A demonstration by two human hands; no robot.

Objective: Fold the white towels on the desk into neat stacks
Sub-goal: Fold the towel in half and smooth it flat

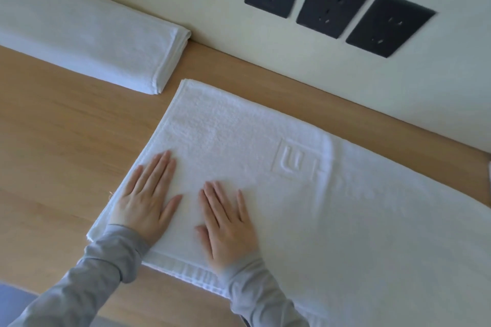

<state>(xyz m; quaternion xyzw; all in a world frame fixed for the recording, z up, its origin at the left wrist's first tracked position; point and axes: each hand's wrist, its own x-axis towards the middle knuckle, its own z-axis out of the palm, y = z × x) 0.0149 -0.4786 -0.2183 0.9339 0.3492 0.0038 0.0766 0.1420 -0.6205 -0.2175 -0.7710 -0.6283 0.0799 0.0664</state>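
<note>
— Where do we have the big white terry towel (305, 194)?

— We have it spread flat on the light wooden counter (61, 146). Its far edge lies near the cream wall (212, 21) and its right part runs out of view. An embossed square logo (293, 160) shows on its upper face.

— And our hands?

— We lay both on the towel's left end. Our left hand (146, 196) rests palm down near the left edge, fingers straight and close together, thumb spread. Our right hand (225, 223) lies flat just beside it, fingers straight too, and grips nothing. Grey sleeves (106, 268) cover both wrists.

— What else do we see?

— A folded white towel (87, 32) lies at the far left of the counter against the wall, apart from the spread one. We see three black wall sockets (334, 4) in a row on the wall above.
</note>
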